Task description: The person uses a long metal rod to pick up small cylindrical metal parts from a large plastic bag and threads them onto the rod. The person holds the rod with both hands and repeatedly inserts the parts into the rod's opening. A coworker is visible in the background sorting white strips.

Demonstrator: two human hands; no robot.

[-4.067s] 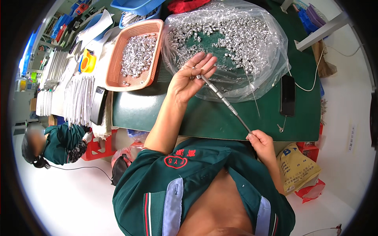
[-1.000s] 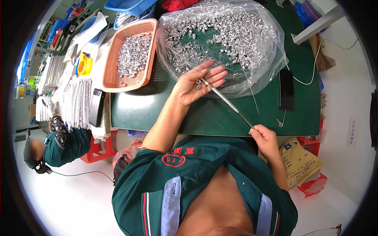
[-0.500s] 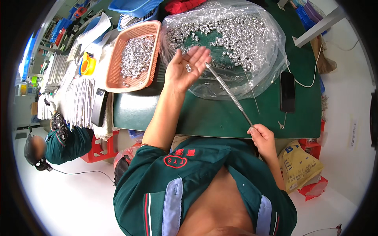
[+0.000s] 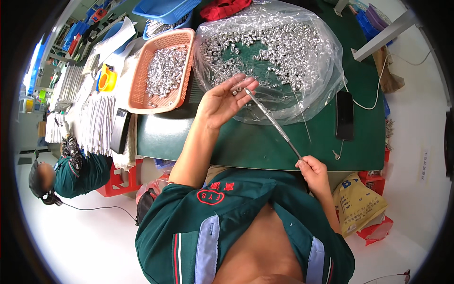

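Observation:
My left hand (image 4: 220,105) is palm up and cupped over the near left side of a clear plastic bag (image 4: 326,90). It holds a small shiny metal sleeve (image 4: 237,90) at its fingers. Beside those fingers is the upper tip of a slim metal rod (image 4: 270,118), slanting down to the right. Silver segments line the rod's upper part; its lower part is thinner and darker. My right hand (image 4: 314,173) is closed round the lower end, at the table's near edge. Many loose metal sleeves (image 4: 295,52) lie in the spread bag.
Left of the bag, an orange basket (image 4: 134,90) holds more metal pieces. Blue baskets (image 4: 163,10) stand behind it. A black phone (image 4: 344,116) lies on the green table (image 4: 189,142) at right, another phone (image 4: 120,130) at left. A person (image 4: 80,170) sits at far left.
My left hand has moved slightly nearer and turned, its fingers curling more. The metal sleeve has gone from the palm to the fingers, close to the rod's tip. My right hand still grips the rod.

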